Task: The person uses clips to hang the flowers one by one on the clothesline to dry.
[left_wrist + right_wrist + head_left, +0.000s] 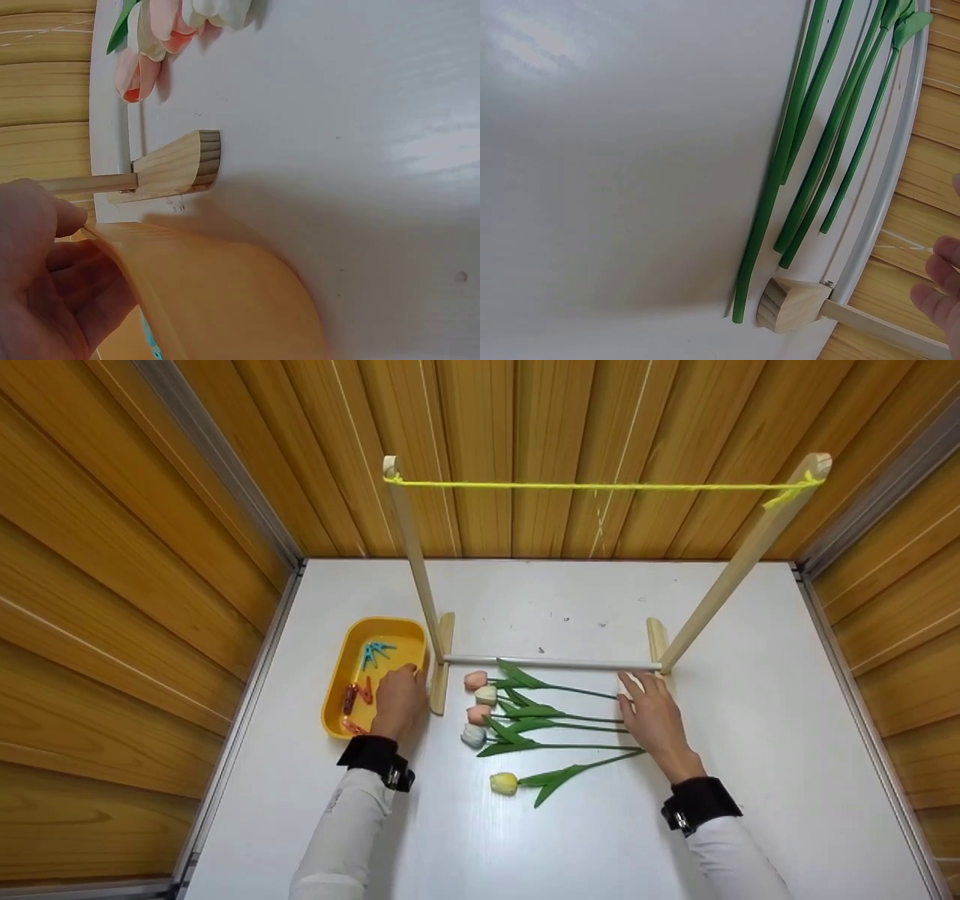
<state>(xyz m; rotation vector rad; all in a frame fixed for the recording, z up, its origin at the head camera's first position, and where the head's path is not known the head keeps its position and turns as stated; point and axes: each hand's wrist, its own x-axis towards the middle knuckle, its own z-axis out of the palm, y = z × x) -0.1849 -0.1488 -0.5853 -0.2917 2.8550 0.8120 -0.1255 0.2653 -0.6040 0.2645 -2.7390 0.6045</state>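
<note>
My left hand point(400, 701) is at the right rim of a yellow plastic tray point(330, 712). In the left wrist view, the thumb point(71, 219) lies outside the rim and the curled fingers inside, pinching the tray wall. Blue clothespins point(373, 652) and red clothespins point(350, 699) lie in the tray. My right hand point(656, 720) hovers with relaxed fingers over the stem ends of several artificial tulips, holding nothing. They lie sideways, blooms leftward: pink tulips point(475, 681), a white tulip point(486, 695), a pale blue tulip point(473, 736) and, nearest me, a yellow tulip point(503, 784).
A wooden frame stands behind the tulips, with a left post point(416, 562), a right post point(742, 570) and a low grey bar point(551, 662). A yellow string point(600, 487) is tied across the post tops. Wood-patterned walls point(547, 427) enclose the white table point(787, 697).
</note>
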